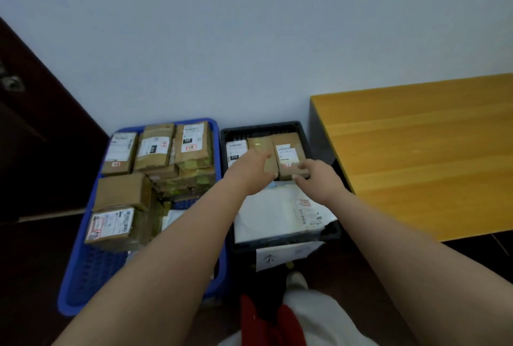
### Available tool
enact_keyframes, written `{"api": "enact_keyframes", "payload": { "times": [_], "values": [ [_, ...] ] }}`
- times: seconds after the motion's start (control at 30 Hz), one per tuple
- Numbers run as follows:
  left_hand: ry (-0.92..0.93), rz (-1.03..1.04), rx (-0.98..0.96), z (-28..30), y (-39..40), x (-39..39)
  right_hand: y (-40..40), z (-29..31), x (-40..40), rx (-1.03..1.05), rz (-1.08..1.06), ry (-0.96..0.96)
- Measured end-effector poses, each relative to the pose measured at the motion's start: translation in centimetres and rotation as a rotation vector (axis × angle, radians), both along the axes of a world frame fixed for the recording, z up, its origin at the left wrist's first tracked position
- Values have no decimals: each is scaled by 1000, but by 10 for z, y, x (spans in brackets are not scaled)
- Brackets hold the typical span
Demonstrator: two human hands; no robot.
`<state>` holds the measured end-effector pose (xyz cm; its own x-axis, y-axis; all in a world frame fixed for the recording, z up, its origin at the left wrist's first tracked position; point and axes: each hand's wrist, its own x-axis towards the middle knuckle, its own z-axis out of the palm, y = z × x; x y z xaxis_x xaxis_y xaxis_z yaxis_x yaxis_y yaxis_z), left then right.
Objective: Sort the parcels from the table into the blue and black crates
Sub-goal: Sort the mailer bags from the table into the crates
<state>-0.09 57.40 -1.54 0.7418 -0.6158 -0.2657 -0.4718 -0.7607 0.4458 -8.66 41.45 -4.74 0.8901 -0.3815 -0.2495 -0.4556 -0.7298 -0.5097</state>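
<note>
Both hands reach into the black crate (302, 127) on the floor. The left hand (249, 172) lies over a brown box (261, 145), fingers curled at its near edge; whether it grips I cannot tell. The right hand (319, 179) pinches the near end of a second box (290, 155) beside the first. White mailers (272, 215) fill the crate's near half, and a paper tag (286, 255) hangs on its front wall. Just left, touching it, stands the blue crate (75, 284), stacked with brown parcels (158, 148). To the right is the wooden surface (416, 157), bare yellow planks against a pale grey wall (249, 40). A dark door (36, 129) stands at far left above the dark floor (30, 262).
</note>
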Motion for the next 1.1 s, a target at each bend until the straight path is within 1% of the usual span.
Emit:
{"api": "enact_keyframes", "payload": {
  "times": [0.2,0.3,0.43,0.57,0.7,0.77,0.87,0.97,1.03,1.1],
  "values": [
    [12,-31,-4,4,-10,2,-12,9,6,-34,-2,-16],
    [24,-41,22,-7,-15,6,-21,0,9,-49,-5,2],
    [92,-6,57,-33,-21,14,-37,-21,16,-36,0,46],
    [154,60,104,-75,-26,16,-52,-61,22,-26,34,160],
    [213,201,168,-129,-22,4,-61,-116,25,-11,89,305],
    [272,257,214,-158,-20,-2,-64,-146,29,10,119,385],
    [376,326,230,-197,-21,-4,-65,-189,38,47,130,515],
    [427,368,276,-230,-29,2,-54,-227,52,83,146,632],
    [420,375,330,-250,-36,12,-43,-249,61,76,175,667],
    [427,374,388,-268,-40,23,-36,-268,69,93,177,659]
  ]
}}
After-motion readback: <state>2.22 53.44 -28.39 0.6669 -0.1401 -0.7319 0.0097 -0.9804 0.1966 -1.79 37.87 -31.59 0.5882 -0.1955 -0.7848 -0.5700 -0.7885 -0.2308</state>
